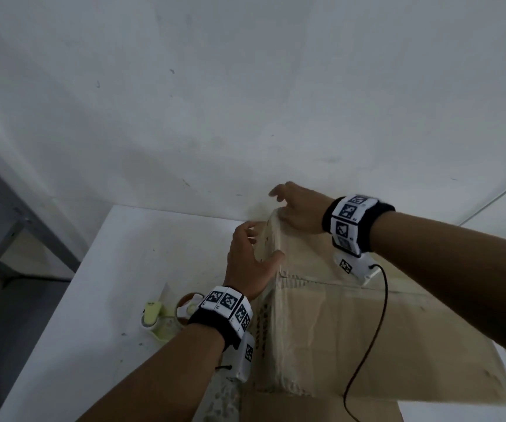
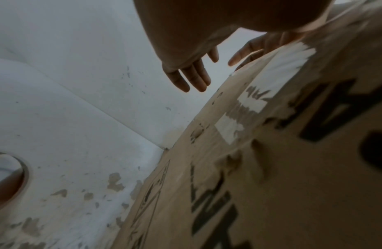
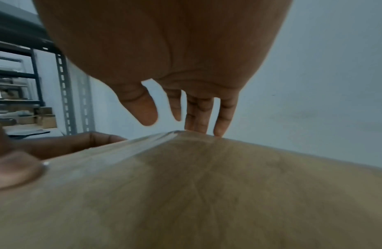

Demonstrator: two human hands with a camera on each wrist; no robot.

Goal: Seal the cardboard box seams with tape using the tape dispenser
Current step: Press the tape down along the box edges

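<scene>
Nearest me, just behind my left wrist, the tape dispenser sits idle on the white table, untouched by either hand. Ahead of it my left hand rests against the cardboard box at its far left corner: thumb lying over the taped top edge, fingers relaxed and apart on the side face, gripping nothing. From the left wrist view those fingers hang straight and loose beside the printed side panel. A strip of clear tape runs along the box's left edge toward that corner.

Just beyond my left hand, my right hand lies flat on the box top at the far corner, fingers spread and extended over the far edge, also holding nothing.

I judge this the smoothing step: pressing a laid strip down around the corner. The next move calls for rubbing the tape end flat, then reaching back for the dispenser to run the centre seam, if that one lacks tape; I cannot tell.
</scene>
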